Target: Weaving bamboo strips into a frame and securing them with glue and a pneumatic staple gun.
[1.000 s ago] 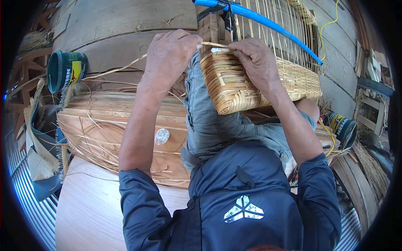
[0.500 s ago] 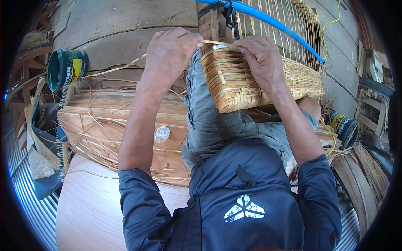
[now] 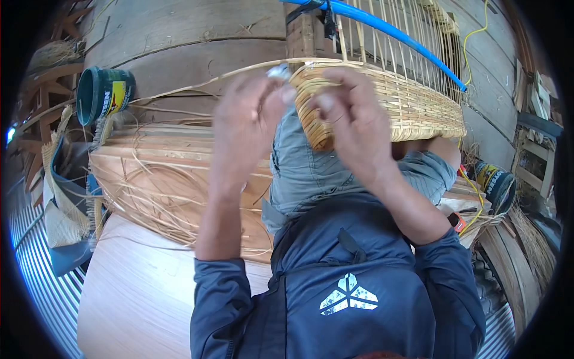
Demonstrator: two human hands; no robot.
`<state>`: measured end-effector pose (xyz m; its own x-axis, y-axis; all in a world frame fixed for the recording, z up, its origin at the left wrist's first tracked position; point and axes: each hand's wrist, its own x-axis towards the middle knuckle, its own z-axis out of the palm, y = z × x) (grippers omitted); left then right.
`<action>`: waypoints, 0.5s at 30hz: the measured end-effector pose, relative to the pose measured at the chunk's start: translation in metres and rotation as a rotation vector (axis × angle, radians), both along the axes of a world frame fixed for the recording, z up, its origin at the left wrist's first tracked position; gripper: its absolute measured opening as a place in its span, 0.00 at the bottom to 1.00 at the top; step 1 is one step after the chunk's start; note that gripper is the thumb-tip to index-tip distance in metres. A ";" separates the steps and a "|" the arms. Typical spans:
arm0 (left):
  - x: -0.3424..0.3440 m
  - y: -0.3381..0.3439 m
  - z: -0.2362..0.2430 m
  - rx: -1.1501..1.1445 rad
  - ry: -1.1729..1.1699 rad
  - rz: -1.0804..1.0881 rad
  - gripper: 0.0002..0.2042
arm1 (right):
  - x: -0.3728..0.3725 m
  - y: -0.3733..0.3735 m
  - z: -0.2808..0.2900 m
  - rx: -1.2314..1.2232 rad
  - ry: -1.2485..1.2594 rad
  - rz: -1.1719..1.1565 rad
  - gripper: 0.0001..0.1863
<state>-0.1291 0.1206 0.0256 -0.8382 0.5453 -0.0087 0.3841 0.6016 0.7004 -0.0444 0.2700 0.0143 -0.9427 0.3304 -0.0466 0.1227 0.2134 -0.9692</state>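
Across my lap rests a woven rattan panel (image 3: 412, 110), its rounded corner pointing toward me and its bare upright stakes rising at the far side. Beside that corner, my left hand (image 3: 248, 122) is raised and smeared by motion. A small whitish scrap (image 3: 278, 72) shows at its fingertips; whether they grip it is unclear. My right hand (image 3: 360, 119) hovers over the corner, thumb and bent fingers apart, with nothing visible between them. A long thin rattan strip (image 3: 239, 70) runs from the left past my left hand to the panel's upper edge.
A blue tube (image 3: 382, 29) arches over the stakes. At left a dark green bucket (image 3: 104, 96) lies tipped above a wooden bench (image 3: 179, 155) strewn with loose strips. Another bucket (image 3: 495, 185) and a yellow cord (image 3: 468, 48) are at right.
Both hands have let go of the strip end at the panel's corner and drawn back toward me. The whitish scrap has shifted left off the corner, beside my left fingertips.
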 end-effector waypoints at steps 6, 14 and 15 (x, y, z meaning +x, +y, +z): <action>0.093 -0.015 -0.019 0.558 -0.437 0.474 0.18 | 0.016 -0.047 0.000 0.028 0.211 0.241 0.10; 0.125 -0.153 -0.052 -0.544 -0.332 0.517 0.15 | 0.038 0.005 0.009 -0.035 0.056 0.296 0.20; 0.127 -0.160 -0.062 -0.544 -0.332 0.488 0.15 | 0.046 0.020 0.005 -0.081 0.046 0.158 0.18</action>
<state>-0.0024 -0.0392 -0.0360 -0.8878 -0.0341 -0.4590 -0.1873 0.9377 0.2926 0.0011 0.2901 0.0188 -0.9843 0.1749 -0.0225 0.0488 0.1475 -0.9879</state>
